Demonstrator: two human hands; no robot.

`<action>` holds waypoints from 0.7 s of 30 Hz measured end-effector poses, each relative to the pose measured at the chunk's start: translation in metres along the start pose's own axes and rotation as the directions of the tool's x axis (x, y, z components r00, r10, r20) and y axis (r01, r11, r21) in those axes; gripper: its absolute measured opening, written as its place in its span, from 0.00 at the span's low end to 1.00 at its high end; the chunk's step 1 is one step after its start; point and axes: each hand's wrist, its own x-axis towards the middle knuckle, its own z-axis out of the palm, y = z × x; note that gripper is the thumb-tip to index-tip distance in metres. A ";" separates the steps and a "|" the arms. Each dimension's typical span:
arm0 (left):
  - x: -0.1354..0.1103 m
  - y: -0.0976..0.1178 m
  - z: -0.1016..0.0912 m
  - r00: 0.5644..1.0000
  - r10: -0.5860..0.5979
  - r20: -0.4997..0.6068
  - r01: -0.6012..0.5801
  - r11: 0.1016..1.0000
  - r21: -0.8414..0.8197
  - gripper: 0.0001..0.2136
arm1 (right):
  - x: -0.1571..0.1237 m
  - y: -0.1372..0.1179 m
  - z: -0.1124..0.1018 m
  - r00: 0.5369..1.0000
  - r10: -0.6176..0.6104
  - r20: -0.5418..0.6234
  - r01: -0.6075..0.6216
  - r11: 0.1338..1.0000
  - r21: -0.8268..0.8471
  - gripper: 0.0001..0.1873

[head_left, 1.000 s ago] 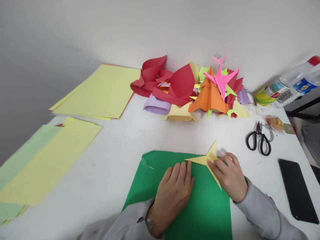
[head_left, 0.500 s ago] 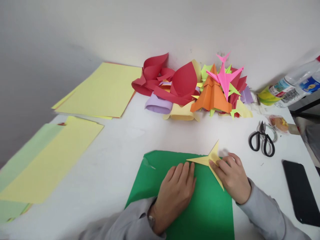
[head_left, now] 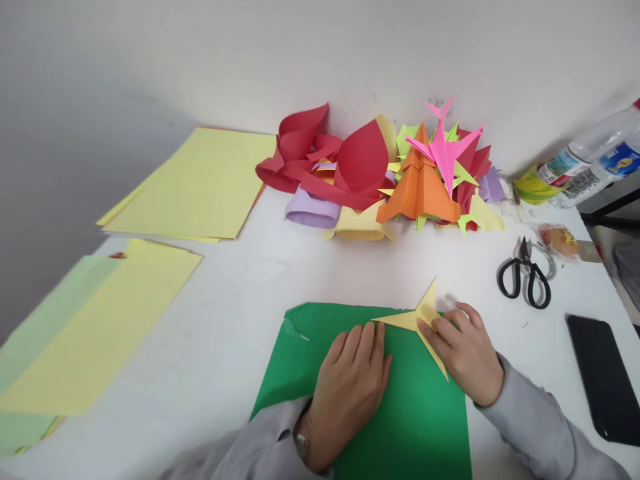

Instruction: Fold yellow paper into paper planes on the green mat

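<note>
A folded yellow paper shape point(head_left: 425, 311) with several long points lies across the upper edge of a green sheet point(head_left: 415, 413). My right hand point(head_left: 463, 350) has hold of it near its middle, fingertips pressed onto the folds and hiding part of it. One thin point reaches left to the fingertips of my left hand point(head_left: 351, 380). That hand rests flat on the green sheet with its fingers stretched forward, close together.
Yellow and green paper sheets point(head_left: 200, 180) lie to the left. Folded paper pieces, with an orange one point(head_left: 417, 190) and a pink one point(head_left: 447, 150), stand along the wall. Black-handled scissors point(head_left: 525, 273), a phone point(head_left: 603, 379) and plastic bottles point(head_left: 565, 167) are at right.
The view has shifted slightly, moving the background things a little. Both hands and the yellow folded paper keep nearly the same places on the green sheet.
</note>
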 end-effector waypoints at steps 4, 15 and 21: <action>0.000 0.000 0.000 1.000 -0.018 0.005 0.018 1.000 0.003 0.16 | 0.000 0.000 0.000 1.000 -0.001 -0.012 0.001 1.000 0.002 0.10; 0.000 -0.002 -0.001 0.998 -0.070 -0.005 0.070 0.997 0.044 0.20 | 0.002 0.000 -0.002 1.000 -0.007 -0.009 0.007 1.000 -0.011 0.11; 0.000 -0.001 -0.001 0.992 0.053 -0.118 -0.054 0.999 -0.004 0.14 | 0.002 -0.001 -0.002 1.000 -0.010 -0.008 0.010 1.000 -0.011 0.13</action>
